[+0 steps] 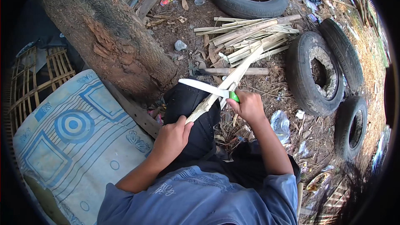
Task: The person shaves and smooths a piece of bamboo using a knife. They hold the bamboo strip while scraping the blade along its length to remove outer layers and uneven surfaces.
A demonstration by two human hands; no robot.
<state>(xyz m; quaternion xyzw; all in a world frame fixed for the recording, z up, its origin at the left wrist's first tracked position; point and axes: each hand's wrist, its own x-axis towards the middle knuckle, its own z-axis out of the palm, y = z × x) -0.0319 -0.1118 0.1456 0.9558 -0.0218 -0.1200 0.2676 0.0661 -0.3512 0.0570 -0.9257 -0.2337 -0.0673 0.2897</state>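
Observation:
My left hand (171,136) is closed round the near end of a pale, split bamboo strip (238,73), which slants away from me above my dark-trousered knee. A knobbly joint shows on the strip just beyond my fingers. My right hand (248,107) grips the green handle of a knife (196,84). Its long, pale blade points left and lies across the strip, seemingly touching it. The far end of the strip overlaps a pile of split bamboo pieces (250,33) on the ground.
A thick tree trunk (112,37) leans at the upper left. A blue-patterned cushion (108,141) lies to my left, near a bamboo lattice (35,79). Old tyres stand or lie around: one tyre (221,0) beyond the pile, another tyre (298,75) to the right. Clear plastic (280,126) litters the ground.

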